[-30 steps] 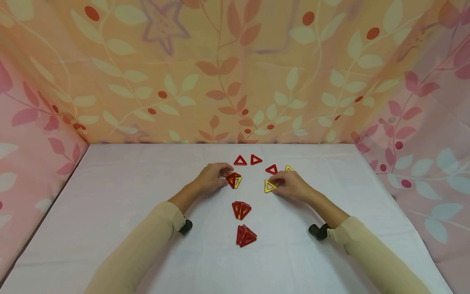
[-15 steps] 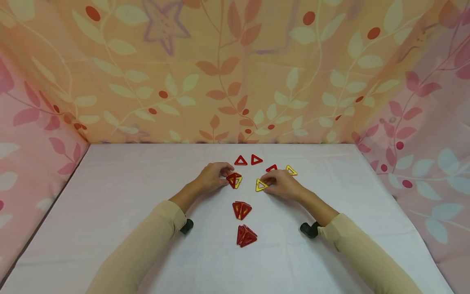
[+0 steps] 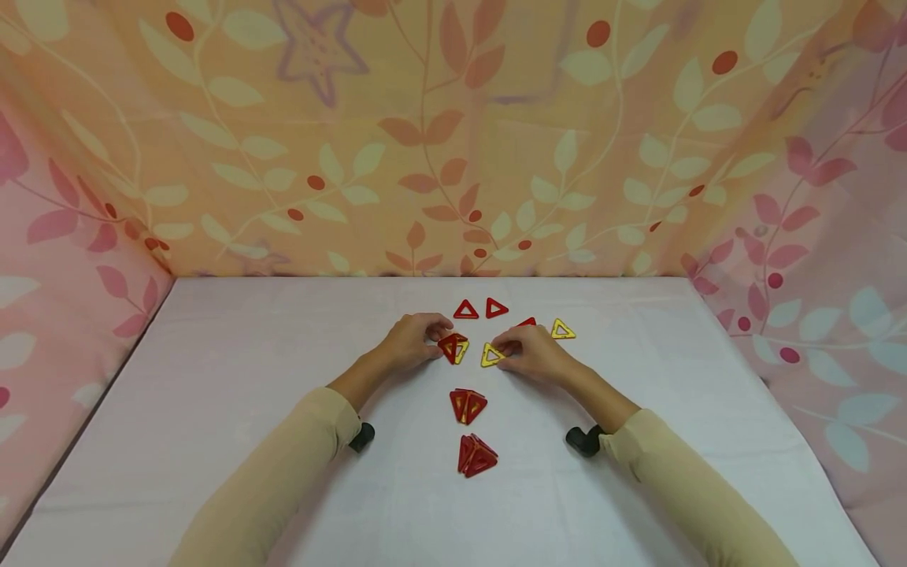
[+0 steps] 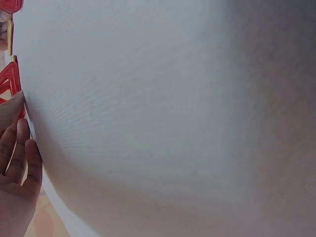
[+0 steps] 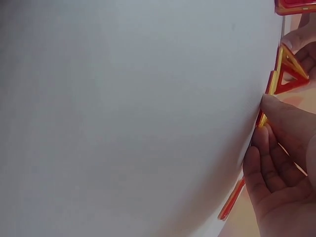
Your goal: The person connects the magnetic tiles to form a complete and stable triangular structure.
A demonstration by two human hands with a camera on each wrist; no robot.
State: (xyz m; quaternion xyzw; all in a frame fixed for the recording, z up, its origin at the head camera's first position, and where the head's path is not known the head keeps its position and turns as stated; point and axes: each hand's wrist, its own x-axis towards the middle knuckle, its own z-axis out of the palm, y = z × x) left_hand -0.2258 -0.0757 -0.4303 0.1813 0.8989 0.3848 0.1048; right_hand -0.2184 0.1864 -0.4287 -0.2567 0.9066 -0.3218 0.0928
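Head view has the left hand (image 3: pixel 412 342) gripping a red-and-yellow cluster (image 3: pixel 451 347) beyond 2 nearer pyramids (image 3: pixel 475 406), the right hand (image 3: pixel 533 352) pinching a yellow triangle (image 3: pixel 485 355) just right of it: seemingly a joining step, the next move calling for their edges to be lined up.

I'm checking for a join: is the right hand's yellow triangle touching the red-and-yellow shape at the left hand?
Apart. The head view plainly shows white cloth between the yellow triangle and that shape.
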